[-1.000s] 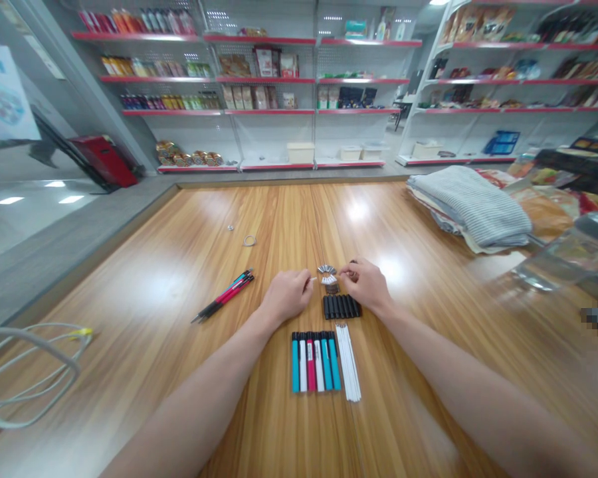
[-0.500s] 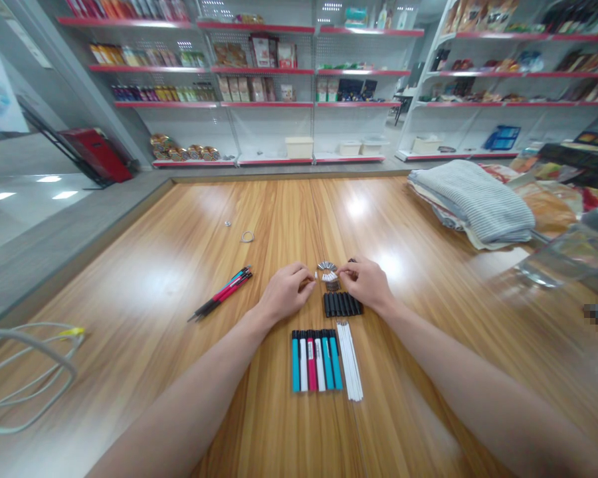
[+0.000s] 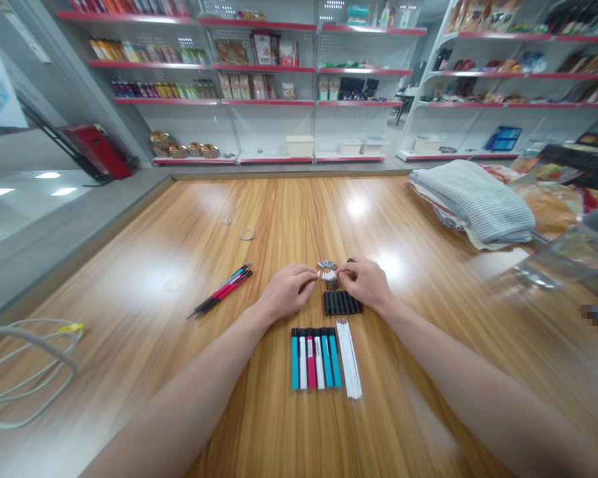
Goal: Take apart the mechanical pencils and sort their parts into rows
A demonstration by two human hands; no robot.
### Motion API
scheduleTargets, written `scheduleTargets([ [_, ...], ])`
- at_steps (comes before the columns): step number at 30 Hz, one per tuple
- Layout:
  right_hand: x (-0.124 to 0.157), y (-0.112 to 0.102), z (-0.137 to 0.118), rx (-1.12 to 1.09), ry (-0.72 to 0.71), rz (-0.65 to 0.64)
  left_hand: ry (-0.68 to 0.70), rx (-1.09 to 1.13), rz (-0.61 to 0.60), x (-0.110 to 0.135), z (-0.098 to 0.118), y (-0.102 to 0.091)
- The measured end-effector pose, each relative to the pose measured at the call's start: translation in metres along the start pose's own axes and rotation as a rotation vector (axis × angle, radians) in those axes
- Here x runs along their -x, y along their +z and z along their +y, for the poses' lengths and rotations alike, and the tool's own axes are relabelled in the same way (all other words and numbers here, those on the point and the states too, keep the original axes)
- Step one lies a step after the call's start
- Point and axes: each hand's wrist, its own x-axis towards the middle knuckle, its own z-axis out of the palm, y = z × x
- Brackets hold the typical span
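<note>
My left hand (image 3: pixel 290 291) is closed in a pinch, with a small white pen part (image 3: pixel 319 273) at its fingertips. Opposite it, my right hand (image 3: pixel 366 282) has thumb and finger pressed together at the right end of a row of small white pen parts (image 3: pixel 329 275); what they hold is hidden. A bit of something dark (image 3: pixel 351 260) shows by its knuckles. Silver pen tips (image 3: pixel 327 264) fan out behind the row, and springs (image 3: pixel 332 285) lie in front. Nearer me are black grips (image 3: pixel 343 303), coloured pen barrels (image 3: pixel 316 358) and white refills (image 3: pixel 349 360).
Several whole pens (image 3: pixel 222 290) lie left of my left hand. Farther back are a thin ring (image 3: pixel 248 235) and a tiny silver piece (image 3: pixel 228 221). A cable coil (image 3: pixel 30 328) is at left; folded cloth (image 3: pixel 471 199) and a clear container (image 3: pixel 573 249) stand at right.
My left hand has shifted slightly right, bringing the small white pen part closer to the row. My right hand has stayed nearly still.
</note>
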Motion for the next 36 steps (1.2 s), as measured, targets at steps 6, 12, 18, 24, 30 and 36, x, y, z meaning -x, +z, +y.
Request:
scheduleTargets([
  [6, 0.000, 0.000, 0.000, -0.007, -0.012, -0.004, 0.015, -0.013, -0.019, 0.001, -0.002, 0.001],
  [12, 0.000, 0.001, 0.000, 0.002, -0.012, -0.006, 0.032, -0.013, -0.028, 0.001, -0.001, 0.001],
  [18, 0.000, 0.001, 0.000, -0.002, -0.016, -0.009, 0.042, -0.003, -0.019, 0.001, -0.003, 0.002],
  [24, 0.000, 0.000, 0.000, -0.073, -0.016, 0.089, 0.015, 0.000, -0.002, 0.003, -0.003, 0.002],
  [30, -0.002, -0.006, -0.001, -0.259, -0.082, 0.303, -0.025, 0.026, 0.032, 0.002, -0.002, 0.001],
  [36, 0.002, -0.011, -0.010, -0.343, -0.035, 0.369, -0.060, 0.054, 0.059, 0.003, 0.000, -0.002],
])
